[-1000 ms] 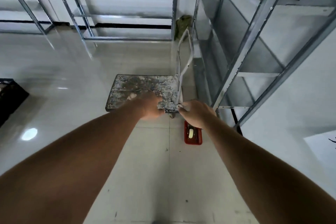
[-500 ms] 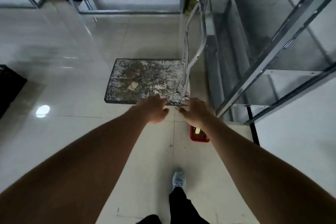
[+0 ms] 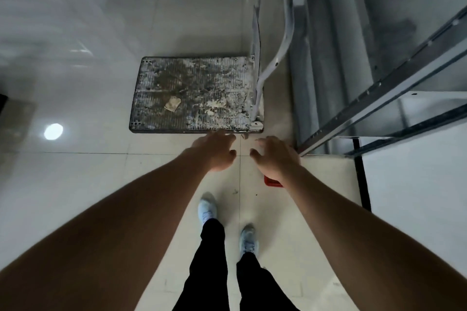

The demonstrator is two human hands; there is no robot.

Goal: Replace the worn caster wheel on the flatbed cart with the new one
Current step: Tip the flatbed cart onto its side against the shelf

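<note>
The left hand [image 3: 216, 153] is held palm down with its fingers loosely spread, and nothing is gripped in it; its fingertips are seen right at the near edge of the flatbed cart [image 3: 197, 91], though contact cannot be made out. The right hand [image 3: 276, 157] is held just beside it, likewise open and empty, with the fingers relaxed and apart. A red tray [image 3: 273, 182] on the floor [image 3: 88, 179] is mostly covered by the right wrist, so its contents are hidden. The cart is stood on the pale tiles directly ahead of both hands, its deck stained and flecked with white, and a small tan scrap [image 3: 172, 103] is lying on it. The cart's handle [image 3: 285, 40] is raised at the right end, next to a metal shelving rack [image 3: 384, 83]. Two light shoes [image 3: 207, 207] and dark trousers are seen below the arms.
</note>
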